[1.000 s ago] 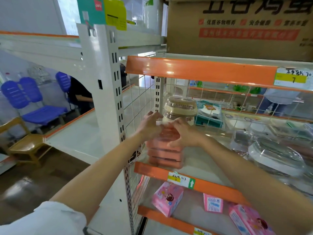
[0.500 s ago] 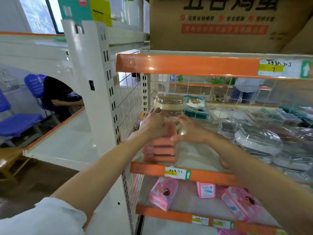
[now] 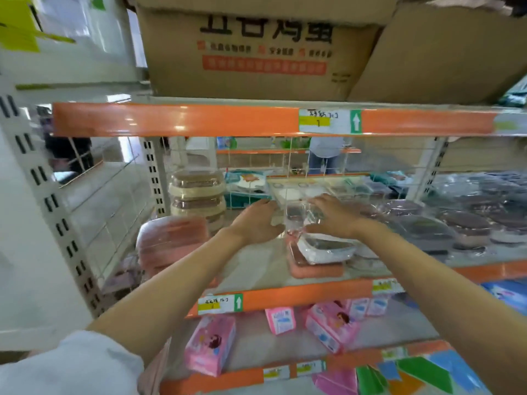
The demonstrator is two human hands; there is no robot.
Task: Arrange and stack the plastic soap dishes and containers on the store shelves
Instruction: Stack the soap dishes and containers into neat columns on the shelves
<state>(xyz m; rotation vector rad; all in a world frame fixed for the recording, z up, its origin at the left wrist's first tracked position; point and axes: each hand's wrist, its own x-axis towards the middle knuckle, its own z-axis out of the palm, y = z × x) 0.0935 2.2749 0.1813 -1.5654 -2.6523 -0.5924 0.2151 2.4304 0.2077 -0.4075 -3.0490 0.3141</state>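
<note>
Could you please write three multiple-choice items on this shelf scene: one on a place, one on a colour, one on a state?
1. Where does the stack of pink plastic soap dishes stand?
A. at the left end of the middle shelf
B. on the bottom shelf
C. atop the cardboard box

2. What colour is the shelf's front edge strip?
A. blue
B. orange
C. black

3. How are the two hands placed?
A. both hanging idle
B. both on the pink stack
C. either side of a clear plastic container

Answers: 1 A, it stands beside the left upright; 2 B, the strip is orange; 3 C, the left hand and right hand flank the container.
</note>
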